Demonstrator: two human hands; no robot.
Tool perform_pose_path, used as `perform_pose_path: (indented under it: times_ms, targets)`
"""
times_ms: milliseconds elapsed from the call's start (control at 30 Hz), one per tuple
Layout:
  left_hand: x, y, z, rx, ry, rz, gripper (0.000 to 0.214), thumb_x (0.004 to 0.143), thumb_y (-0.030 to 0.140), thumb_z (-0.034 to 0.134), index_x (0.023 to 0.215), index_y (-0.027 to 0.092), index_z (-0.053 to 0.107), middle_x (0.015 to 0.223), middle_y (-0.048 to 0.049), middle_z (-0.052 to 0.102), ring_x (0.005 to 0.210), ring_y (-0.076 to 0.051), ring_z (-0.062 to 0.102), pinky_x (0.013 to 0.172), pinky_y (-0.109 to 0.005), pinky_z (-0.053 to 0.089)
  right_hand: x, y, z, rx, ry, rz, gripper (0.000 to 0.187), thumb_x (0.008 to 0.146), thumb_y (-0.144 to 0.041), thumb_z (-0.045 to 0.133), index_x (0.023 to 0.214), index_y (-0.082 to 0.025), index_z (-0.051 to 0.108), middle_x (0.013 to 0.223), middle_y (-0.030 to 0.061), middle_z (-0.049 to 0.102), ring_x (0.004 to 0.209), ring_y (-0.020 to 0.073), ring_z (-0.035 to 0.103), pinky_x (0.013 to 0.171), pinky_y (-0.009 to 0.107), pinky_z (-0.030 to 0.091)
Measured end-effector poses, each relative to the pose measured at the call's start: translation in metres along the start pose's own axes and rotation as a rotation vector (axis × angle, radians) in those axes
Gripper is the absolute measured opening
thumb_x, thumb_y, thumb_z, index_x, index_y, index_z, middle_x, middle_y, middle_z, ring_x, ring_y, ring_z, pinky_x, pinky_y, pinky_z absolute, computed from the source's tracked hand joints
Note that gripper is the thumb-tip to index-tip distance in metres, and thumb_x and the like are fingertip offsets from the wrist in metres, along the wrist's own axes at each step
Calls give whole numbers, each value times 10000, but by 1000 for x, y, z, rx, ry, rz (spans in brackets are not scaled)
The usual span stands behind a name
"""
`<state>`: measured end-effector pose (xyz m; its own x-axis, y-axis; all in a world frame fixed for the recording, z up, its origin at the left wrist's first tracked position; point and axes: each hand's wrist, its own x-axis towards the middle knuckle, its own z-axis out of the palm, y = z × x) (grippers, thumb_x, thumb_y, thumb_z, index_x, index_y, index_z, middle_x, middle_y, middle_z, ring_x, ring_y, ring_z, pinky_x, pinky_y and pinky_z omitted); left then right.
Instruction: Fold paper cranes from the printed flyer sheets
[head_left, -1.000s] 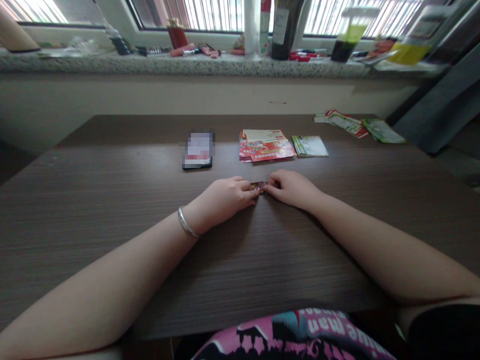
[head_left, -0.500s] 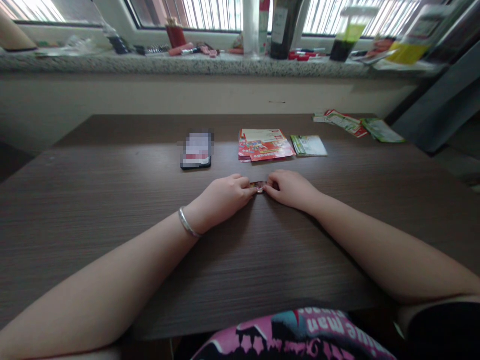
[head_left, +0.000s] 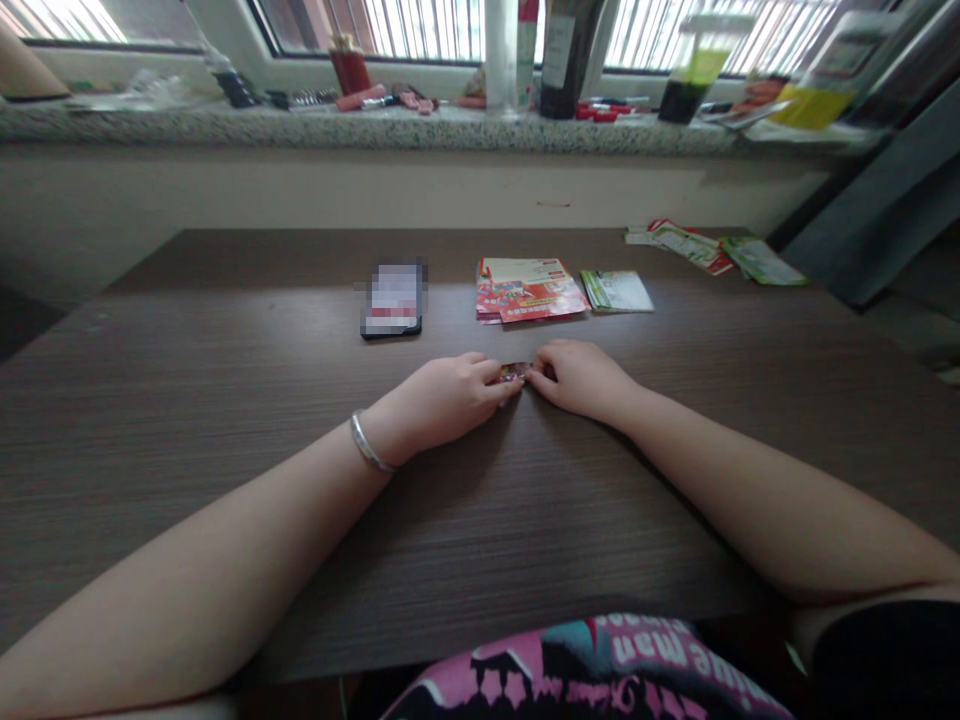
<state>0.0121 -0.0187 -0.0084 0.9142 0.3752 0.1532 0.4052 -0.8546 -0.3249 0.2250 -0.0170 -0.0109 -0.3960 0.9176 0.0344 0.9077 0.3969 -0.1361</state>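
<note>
Midway across the wood-grain table [head_left: 420, 560], the left hand [head_left: 454, 397] grips the left end of a small printed strip [head_left: 516, 370], partly hidden; the right hand [head_left: 581, 378] pinches its right end. Farther lie a smartphone [head_left: 392, 298], left, red leaflets [head_left: 536, 295] and green-white cards [head_left: 621, 291], right.

Daylight is glaring white through the far window [head_left: 427, 30]; the table [head_left: 225, 400] is looking dim nearby, shining hazily farther off; left hand [head_left: 450, 400] and right hand [head_left: 585, 375] are casting soft near shadows; the far-right bottle [head_left: 821, 85] is stretching, blurring; mosaic is covering the phone [head_left: 392, 300].
</note>
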Motion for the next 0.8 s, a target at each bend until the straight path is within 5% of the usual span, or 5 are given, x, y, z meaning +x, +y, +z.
perform_pose_path:
  times_ms: [800]
  targets:
    - [2,-6,5,-71,26,-10,311,991,251,423,1225,204,623,949,-69,637,838,-153,595,787,-276,491,0,-4,-2,28,-62,111,271,894,-418,470,799,-211,619,815,71,709,690,207,606,527,297,277]
